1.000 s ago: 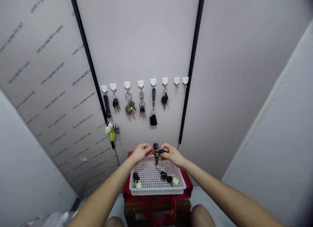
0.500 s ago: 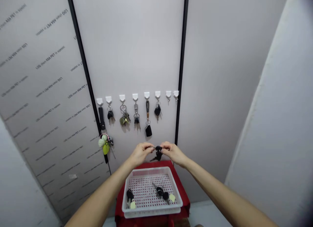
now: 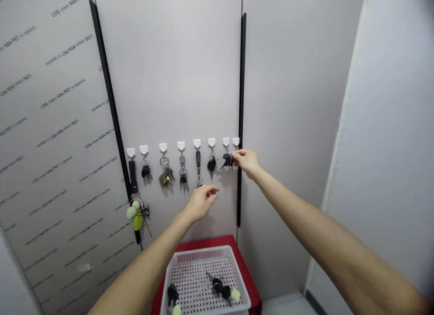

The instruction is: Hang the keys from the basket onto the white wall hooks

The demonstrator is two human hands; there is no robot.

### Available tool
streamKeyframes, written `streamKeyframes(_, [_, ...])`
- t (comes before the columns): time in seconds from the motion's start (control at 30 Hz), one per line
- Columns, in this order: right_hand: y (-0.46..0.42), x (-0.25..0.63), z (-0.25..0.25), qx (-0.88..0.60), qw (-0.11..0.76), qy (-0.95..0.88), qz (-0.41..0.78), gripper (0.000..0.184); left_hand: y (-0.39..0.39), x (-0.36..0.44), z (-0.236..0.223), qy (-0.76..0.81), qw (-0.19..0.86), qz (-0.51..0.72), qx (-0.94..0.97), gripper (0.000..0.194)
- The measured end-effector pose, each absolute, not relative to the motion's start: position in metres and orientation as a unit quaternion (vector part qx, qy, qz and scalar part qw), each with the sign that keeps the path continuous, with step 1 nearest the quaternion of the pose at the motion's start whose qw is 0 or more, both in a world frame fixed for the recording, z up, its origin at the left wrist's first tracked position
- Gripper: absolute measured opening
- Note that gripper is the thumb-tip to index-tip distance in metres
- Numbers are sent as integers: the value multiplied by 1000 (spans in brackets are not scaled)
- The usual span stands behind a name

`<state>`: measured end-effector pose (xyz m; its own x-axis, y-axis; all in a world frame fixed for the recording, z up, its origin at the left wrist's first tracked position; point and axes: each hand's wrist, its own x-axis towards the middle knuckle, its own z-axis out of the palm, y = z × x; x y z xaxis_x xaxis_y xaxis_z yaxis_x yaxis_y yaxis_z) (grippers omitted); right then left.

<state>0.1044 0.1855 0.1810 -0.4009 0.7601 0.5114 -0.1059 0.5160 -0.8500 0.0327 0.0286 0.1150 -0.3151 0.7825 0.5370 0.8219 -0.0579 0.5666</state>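
My right hand [image 3: 246, 161] pinches a bunch of black-headed keys [image 3: 228, 160] up at the wall, just below the second white hook from the right [image 3: 225, 143]. Whether its ring is over that hook I cannot tell. My left hand [image 3: 202, 201] holds nothing; its fingers are apart, in front of the black fob that hangs from a braided strap [image 3: 198, 160]. Beside the held keys, another black key set [image 3: 212, 164] hangs on its hook. The rightmost hook [image 3: 236, 142] is just above my right fingers.
Several key bunches hang in a row to the left, among them brass keys [image 3: 166, 177] and a strap [image 3: 133, 177] with a yellow-green charm [image 3: 138, 220]. Below, a white perforated basket [image 3: 244, 288] holds more keys [image 3: 217, 285] and stands on a red cloth [image 3: 255, 290].
Both hands were together on the keys above the basket. My right hand has carried the keys up to the hooks; my left has let go and moved apart. The view has tilted up.
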Motion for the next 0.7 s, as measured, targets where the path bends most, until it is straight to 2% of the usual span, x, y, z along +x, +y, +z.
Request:
streamKeyframes(0.13, [201, 84, 194, -295, 524, -719, 349, 15, 33, 39, 123, -681, 25, -436, -588, 22])
streamKeyframes(0.3, [208, 77, 195, -327, 501, -759, 256, 15, 33, 36, 113, -693, -1, -433, -576, 23])
streamKeyframes(0.43, [200, 88, 172, -332, 519, -755, 225, 27, 27, 28, 72, -727, -65, -406, -550, 24])
streamKeyframes(0.53, [182, 101, 128, -291, 530, -777, 175, 34, 16, 23, 22, -760, -119, -344, -539, 27])
streamKeyframes(0.6, [160, 112, 85, -217, 422, -861, 182, 31, 7, 23, -12, -780, -149, -289, -535, 30])
streamKeyframes(0.7, [123, 129, 15, -86, 94, -967, 219, 20, -7, 30, -51, -789, -176, -217, -547, 35])
